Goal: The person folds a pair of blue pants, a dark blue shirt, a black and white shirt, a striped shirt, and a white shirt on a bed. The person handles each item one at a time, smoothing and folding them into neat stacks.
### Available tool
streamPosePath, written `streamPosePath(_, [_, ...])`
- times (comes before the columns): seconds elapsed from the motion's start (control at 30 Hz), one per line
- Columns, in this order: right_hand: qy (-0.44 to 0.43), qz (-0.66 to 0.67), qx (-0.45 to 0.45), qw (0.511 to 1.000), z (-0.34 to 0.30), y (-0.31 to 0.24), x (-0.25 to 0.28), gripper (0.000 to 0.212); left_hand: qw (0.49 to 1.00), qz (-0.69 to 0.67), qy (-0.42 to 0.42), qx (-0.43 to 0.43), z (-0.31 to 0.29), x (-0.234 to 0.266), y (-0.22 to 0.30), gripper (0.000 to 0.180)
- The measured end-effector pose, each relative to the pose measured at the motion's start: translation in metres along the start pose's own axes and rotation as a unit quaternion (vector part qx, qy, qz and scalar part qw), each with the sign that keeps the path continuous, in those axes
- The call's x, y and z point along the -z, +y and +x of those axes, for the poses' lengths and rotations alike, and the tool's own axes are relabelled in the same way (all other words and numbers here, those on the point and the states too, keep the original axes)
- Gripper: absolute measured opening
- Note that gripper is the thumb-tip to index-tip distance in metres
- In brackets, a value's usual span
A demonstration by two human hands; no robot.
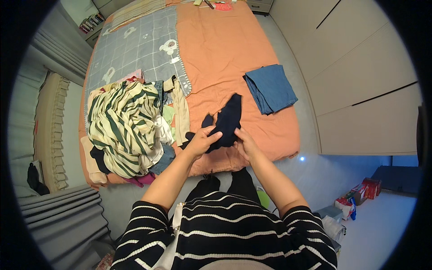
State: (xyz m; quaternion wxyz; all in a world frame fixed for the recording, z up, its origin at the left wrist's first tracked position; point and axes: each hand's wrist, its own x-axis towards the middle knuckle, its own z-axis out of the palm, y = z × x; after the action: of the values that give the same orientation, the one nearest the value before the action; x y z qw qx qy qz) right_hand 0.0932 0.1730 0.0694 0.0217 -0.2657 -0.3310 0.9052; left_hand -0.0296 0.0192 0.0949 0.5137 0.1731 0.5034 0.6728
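Between the fingers (214, 136), dark navy cloth (228, 119)

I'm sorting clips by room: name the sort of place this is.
Most likely a bedroom: a wide orange-covered bed, gray curtains on the left, and tall pale cabinets along the right.

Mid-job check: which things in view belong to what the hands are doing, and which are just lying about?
Seemingly in the job:
dark cloth, held in the left hand and right hand
heaped clothes
folded blue cloth

Apparently just lying about:
grey patterned blanket
books, far left
red packages, right
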Motion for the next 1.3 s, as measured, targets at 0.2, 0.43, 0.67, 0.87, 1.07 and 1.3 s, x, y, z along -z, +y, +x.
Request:
streamPosePath(0.2, [0.024, -0.030, 0.073, 0.997, 0.004, -0.018, -0.013, 0.044, 0.986, 0.104, 0.057, -0.114, -0.008, 0.005, 0.010, 0.020])
streamPosePath(0.43, [0.018, -0.151, 0.114, 0.982, -0.017, -0.032, -0.018, 0.032, 0.962, 0.078, 0.136, -0.223, -0.031, 0.000, 0.041, 0.028])
streamPosePath(0.67, [0.052, -0.639, 0.314, 0.700, -0.009, -0.042, -0.043, 0.068, 0.904, 0.351, 0.003, -0.244, -0.036, -0.018, 0.049, 0.018])
streamPosePath(0.87, [-0.242, -0.720, 0.263, 0.595, 0.009, -0.055, -0.053, 0.042, 0.872, 0.403, -0.053, -0.272, -0.042, -0.028, 0.050, 0.017])
streamPosePath(1.07, [-0.159, -0.687, 0.206, 0.678, -0.014, -0.097, -0.060, 0.017, 0.813, 0.578, -0.068, 0.007, -0.058, 0.019, 0.045, 0.035])
streamPosePath(1.3, [-0.234, -0.455, 0.125, 0.850, -0.057, -0.159, -0.089, 0.024, 0.669, 0.684, 0.084, -0.279, -0.067, 0.072, 0.055, 0.028])
